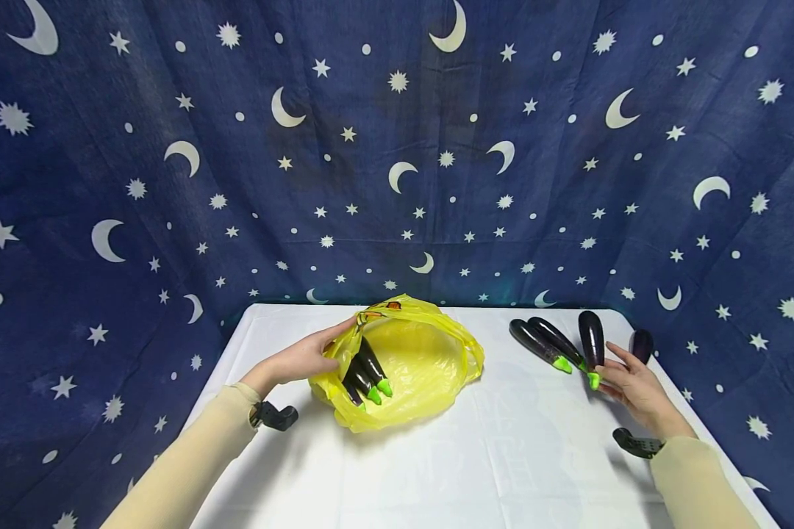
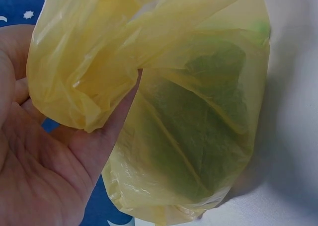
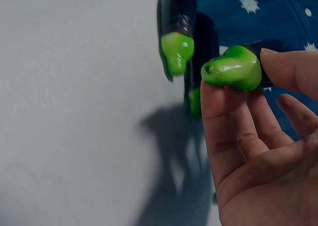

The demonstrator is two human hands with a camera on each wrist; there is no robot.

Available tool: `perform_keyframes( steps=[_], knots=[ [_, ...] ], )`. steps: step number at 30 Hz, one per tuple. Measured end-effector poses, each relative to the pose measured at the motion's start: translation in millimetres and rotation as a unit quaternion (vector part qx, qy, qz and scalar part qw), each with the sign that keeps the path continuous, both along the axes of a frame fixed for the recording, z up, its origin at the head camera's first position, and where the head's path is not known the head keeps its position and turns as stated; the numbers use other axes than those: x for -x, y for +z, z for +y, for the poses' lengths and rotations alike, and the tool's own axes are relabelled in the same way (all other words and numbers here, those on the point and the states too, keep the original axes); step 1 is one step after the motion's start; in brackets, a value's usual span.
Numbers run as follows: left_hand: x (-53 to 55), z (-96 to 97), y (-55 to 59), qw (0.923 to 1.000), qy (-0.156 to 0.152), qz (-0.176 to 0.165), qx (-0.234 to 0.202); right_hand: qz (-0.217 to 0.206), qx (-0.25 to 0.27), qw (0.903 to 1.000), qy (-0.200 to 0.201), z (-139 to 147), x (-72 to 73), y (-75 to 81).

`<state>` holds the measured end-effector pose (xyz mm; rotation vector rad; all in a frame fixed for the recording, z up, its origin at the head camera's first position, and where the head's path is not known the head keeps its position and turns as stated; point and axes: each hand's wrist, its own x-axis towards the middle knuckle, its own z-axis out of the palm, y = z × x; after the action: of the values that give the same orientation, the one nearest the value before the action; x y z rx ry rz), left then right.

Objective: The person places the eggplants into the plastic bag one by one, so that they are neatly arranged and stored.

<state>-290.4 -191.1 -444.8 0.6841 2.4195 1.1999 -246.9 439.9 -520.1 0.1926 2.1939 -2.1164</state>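
My left hand [image 1: 302, 358] grips the rim of a yellow plastic bag [image 1: 430, 367] at its left side, thumb inside the opening. Inside the bag lie three dark eggplants [image 1: 369, 364] with green stem ends, and their dark shapes show through the film in the left wrist view. On the right, my right hand [image 1: 642, 393] pinches an eggplant [image 1: 591, 338] near its bright green stem [image 3: 233, 69], between thumb and fingertips. Just left of it, two more eggplants [image 1: 536, 342] lie side by side. Another eggplant [image 1: 642, 345] is partly hidden behind the right hand.
A white-covered table [image 1: 430, 477] bears everything. Behind it and along both sides hangs a dark blue cloth [image 1: 370, 184] with moons and stars. Black straps with small devices [image 1: 274, 416] sit on both wrists.
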Motion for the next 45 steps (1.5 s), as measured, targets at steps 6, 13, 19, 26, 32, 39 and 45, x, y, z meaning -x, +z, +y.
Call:
perform_keyframes(
  steps=[6, 13, 19, 26, 32, 39, 45],
  knots=[
    [0.0, 0.0, -0.3, 1.0000, -0.001, -0.001, -0.006, 0.009, 0.016, 0.9997, 0.019, -18, 3.9, 1.4],
    [-1.5, -0.5, 1.6, 1.0000, 0.001, -0.002, -0.004, 0.019, 0.028, 0.9971, 0.068, -38, 9.9, 1.6],
    [-1.9, -0.4, 2.6, 1.0000, 0.006, -0.006, -0.002, 0.022, 0.019, 0.9942, 0.103, -57, 12.9, 3.9],
    [-1.2, -0.8, 2.5, 1.0000, 0.007, -0.005, -0.002, 0.015, 0.003, 0.9922, 0.124, -76, 13.6, 10.0],
    [-1.1, -0.9, 2.3, 0.9999, 0.011, -0.008, 0.000, 0.027, 0.009, 0.9882, 0.151, -88, 14.7, 12.4],
    [-0.8, -0.2, 1.9, 0.9999, 0.009, -0.009, -0.001, 0.053, 0.023, 0.9805, 0.188, -106, 17.1, 15.4],
    [-0.5, -0.9, 1.0, 0.9999, 0.009, -0.010, -0.001, 0.051, 0.027, 0.9743, 0.218, -125, 18.3, 18.9]
  ],
)
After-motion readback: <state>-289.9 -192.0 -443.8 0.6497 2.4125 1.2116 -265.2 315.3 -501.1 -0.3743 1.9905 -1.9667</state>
